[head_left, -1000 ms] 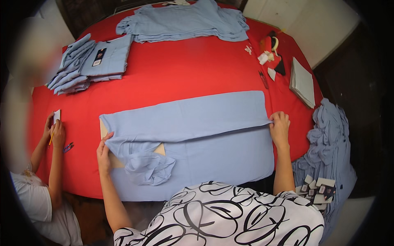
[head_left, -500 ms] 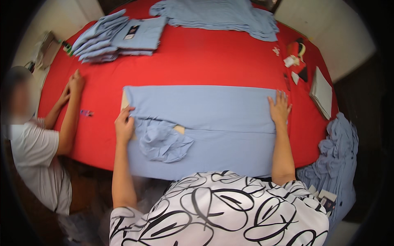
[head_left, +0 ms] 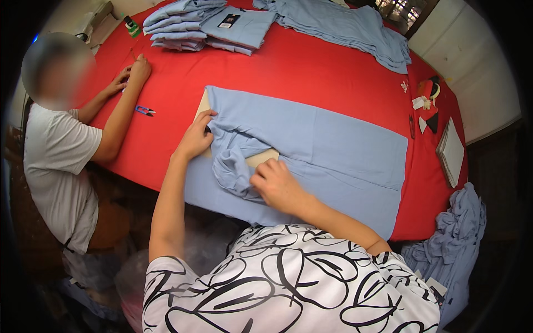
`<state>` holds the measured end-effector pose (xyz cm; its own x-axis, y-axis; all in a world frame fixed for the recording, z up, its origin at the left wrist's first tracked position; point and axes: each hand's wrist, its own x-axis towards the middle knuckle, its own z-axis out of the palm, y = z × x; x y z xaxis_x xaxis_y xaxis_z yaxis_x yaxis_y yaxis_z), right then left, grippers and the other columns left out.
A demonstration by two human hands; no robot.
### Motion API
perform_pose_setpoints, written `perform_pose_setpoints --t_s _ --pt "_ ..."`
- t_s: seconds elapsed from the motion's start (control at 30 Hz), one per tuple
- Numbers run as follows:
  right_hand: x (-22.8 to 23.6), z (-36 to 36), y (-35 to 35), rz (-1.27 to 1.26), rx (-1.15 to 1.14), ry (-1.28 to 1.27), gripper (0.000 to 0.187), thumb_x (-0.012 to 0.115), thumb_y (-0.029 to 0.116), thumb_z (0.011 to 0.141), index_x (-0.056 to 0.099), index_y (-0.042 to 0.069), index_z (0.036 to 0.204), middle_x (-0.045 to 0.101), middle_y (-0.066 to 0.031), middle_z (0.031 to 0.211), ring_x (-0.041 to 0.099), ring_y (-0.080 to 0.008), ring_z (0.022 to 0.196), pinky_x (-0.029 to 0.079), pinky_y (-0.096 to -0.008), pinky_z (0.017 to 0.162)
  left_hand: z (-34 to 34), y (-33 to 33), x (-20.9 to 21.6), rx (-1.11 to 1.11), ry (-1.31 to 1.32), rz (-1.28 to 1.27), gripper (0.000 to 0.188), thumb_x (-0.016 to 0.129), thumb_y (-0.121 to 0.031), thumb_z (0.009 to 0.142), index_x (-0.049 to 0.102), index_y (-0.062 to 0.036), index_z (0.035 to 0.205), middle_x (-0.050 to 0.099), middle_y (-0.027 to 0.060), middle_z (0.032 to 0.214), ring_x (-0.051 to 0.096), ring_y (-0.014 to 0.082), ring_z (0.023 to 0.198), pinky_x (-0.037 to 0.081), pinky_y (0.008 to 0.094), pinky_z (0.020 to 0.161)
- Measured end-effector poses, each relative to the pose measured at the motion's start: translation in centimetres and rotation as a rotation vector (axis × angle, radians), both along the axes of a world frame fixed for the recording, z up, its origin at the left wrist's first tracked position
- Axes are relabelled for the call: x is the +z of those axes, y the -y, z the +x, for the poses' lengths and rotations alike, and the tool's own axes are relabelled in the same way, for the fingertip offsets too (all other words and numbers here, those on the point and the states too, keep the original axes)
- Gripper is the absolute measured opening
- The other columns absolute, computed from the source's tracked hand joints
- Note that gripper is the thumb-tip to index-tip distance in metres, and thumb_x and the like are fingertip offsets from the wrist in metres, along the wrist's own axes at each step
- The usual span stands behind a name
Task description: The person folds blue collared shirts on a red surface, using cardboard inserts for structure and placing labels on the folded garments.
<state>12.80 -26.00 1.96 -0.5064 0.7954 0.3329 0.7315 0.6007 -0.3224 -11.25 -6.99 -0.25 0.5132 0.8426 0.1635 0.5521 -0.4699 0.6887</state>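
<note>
A light blue shirt (head_left: 333, 144) lies spread flat on the red table (head_left: 311, 66), one long side folded over. A tan cardboard board (head_left: 261, 159) shows beneath it near the collar end. My left hand (head_left: 195, 136) presses down on the shirt's left end, over the board's edge. My right hand (head_left: 275, 186) rests on the bunched sleeve (head_left: 233, 169) beside the board, fingers curled on the fabric.
A stack of folded blue shirts (head_left: 205, 25) and a pile of unfolded ones (head_left: 344, 28) lie at the table's far side. Another person (head_left: 58, 150) sits at the left, with small scissors (head_left: 145, 111) nearby. More blue shirts (head_left: 452, 244) hang at the right; tags (head_left: 425, 102) and a notebook (head_left: 451, 158) lie there.
My right hand has come from the shirt's right end to the bunched sleeve near the board. My left hand stays at the left end. The view has shifted right.
</note>
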Motion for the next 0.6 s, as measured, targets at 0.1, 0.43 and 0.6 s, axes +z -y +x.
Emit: perform_pose_setpoints --t_s 0.1,0.43,0.6 --pt "4.5 -1.4 3.4 -0.345 0.161 -0.244 0.02 0.064 0.018 0.089 0.057 0.001 0.097 0.061 -0.0145 0.092 0.06 -0.0347 0.088 0.046 -0.045 0.075 -0.4 -0.5 -1.7 0.006 0.046 0.002 0.031 0.05 0.002 0.075 0.058 0.002 0.104 0.055 0.0074 0.133 0.058 0.0267 0.107 0.047 0.0328 0.089" --pt "3.4 2.5 7.6 -0.958 -0.109 -0.204 0.03 0.062 0.018 0.093 0.056 0.007 0.12 0.064 -0.0174 0.076 0.063 -0.0369 0.073 0.05 -0.0396 0.071 0.0 -0.2 -1.0 0.044 0.12 -0.128 0.017 0.047 0.007 0.075 0.06 -0.0015 0.083 0.056 0.0064 0.132 0.054 0.0151 0.088 0.043 0.0248 0.078" --pt "2.7 4.7 6.5 -0.999 0.235 -0.657 0.03 0.057 0.016 0.097 0.056 0.007 0.125 0.065 -0.0062 0.092 0.062 -0.0194 0.07 0.051 -0.0299 0.07 -0.3 -0.6 -2.1 0.037 0.116 -0.073 0.015 0.047 0.008 0.076 0.059 0.0001 0.081 0.057 0.0057 0.131 0.055 0.0176 0.08 0.046 0.0278 0.076"
